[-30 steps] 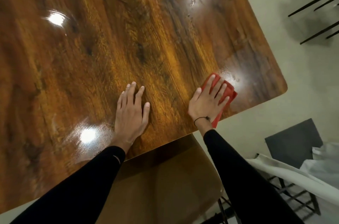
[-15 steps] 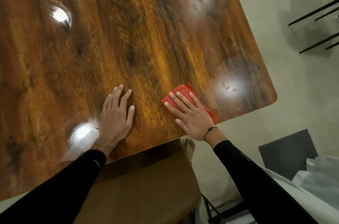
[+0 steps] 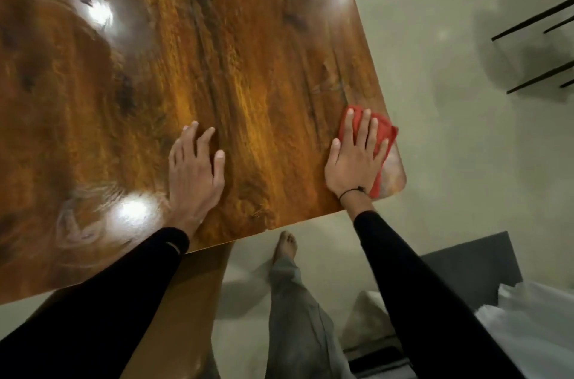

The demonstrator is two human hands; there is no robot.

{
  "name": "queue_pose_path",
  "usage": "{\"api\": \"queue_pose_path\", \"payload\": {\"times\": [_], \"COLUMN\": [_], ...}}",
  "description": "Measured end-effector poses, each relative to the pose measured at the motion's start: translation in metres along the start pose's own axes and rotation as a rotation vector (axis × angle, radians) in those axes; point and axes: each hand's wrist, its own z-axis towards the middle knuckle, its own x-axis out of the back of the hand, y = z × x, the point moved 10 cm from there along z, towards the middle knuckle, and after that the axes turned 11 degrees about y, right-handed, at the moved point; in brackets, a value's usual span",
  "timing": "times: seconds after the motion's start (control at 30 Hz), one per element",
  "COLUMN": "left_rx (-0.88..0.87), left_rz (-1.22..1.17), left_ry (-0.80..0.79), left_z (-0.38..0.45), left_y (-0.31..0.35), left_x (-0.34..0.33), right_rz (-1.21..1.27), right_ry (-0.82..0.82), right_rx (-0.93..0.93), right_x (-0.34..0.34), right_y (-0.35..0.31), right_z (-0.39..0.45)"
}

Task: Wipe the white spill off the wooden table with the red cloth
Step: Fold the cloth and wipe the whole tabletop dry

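The glossy wooden table point(image 3: 248, 52) fills the upper left of the head view. A red cloth point(image 3: 385, 133) lies at the table's near right corner, its edge reaching the table's rim. My right hand point(image 3: 355, 158) presses flat on the cloth with fingers spread. My left hand point(image 3: 194, 170) rests flat on the bare wood near the front edge, holding nothing. A pale hazy film point(image 3: 393, 173) shows on the corner just beside the cloth. I see no distinct white spill elsewhere; the bright patches are lamp reflections.
A brown chair seat point(image 3: 186, 301) stands under the table's front edge. My leg and bare foot point(image 3: 285, 248) stand on the pale floor. A dark pad point(image 3: 478, 267) and white sheeting point(image 3: 534, 322) lie at lower right. Black rods point(image 3: 540, 46) cross the far right.
My right hand has slid the red cloth from the middle of the front edge rightward to the table's near right corner. My left hand stays planted on the wood. The camera has shifted.
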Motion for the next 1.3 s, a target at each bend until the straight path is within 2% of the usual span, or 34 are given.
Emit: {"api": "queue_pose_path", "payload": {"times": [0.1, 0.2, 0.27, 0.37, 0.47, 0.53, 0.6, 0.7, 0.97, 1.13, 1.3], "left_rx": [-0.004, 0.013, 0.021, 0.036, 0.046, 0.043, 0.046, 0.053, 0.05, 0.027, 0.008], "left_rz": [-0.01, -0.004, 0.002, -0.006, -0.003, 0.0, -0.001, 0.001, 0.038, 0.066, 0.092], "left_ry": [0.017, 0.016, 0.011, 0.008, 0.011, 0.011, 0.008, 0.005, -0.02, -0.043, -0.056], "left_z": [-0.002, 0.001, 0.001, 0.0, 0.0, 0.0, 0.001, 0.0, -0.003, -0.004, -0.001], "left_y": [0.002, 0.004, 0.005, 0.004, 0.003, 0.001, -0.003, -0.008, -0.015, -0.013, -0.011], "left_x": [0.004, 0.003, 0.004, 0.004, 0.003, 0.002, -0.001, -0.008, -0.016, -0.018, -0.018], "right_rz": [0.019, 0.037, 0.059, 0.106, 0.086, 0.054, 0.024, 0.024, -0.024, -0.028, -0.008], "right_ry": [0.052, 0.05, 0.003, -0.09, -0.177, -0.217, -0.206, -0.17, -0.073, -0.056, -0.102], "right_rx": [-0.218, -0.168, 0.04, 0.475, 0.905, 1.034, 0.973, 0.682, 0.303, 0.356, 0.653], "right_x": [0.005, -0.001, -0.01, -0.017, -0.014, -0.01, -0.005, -0.001, -0.008, -0.02, -0.027], "right_y": [0.006, -0.022, -0.047, -0.07, -0.056, -0.027, 0.003, 0.03, 0.003, -0.062, -0.144], "right_z": [-0.033, -0.063, -0.077, -0.092, -0.105, -0.1, -0.076, -0.03, 0.077, 0.15, 0.151]}}
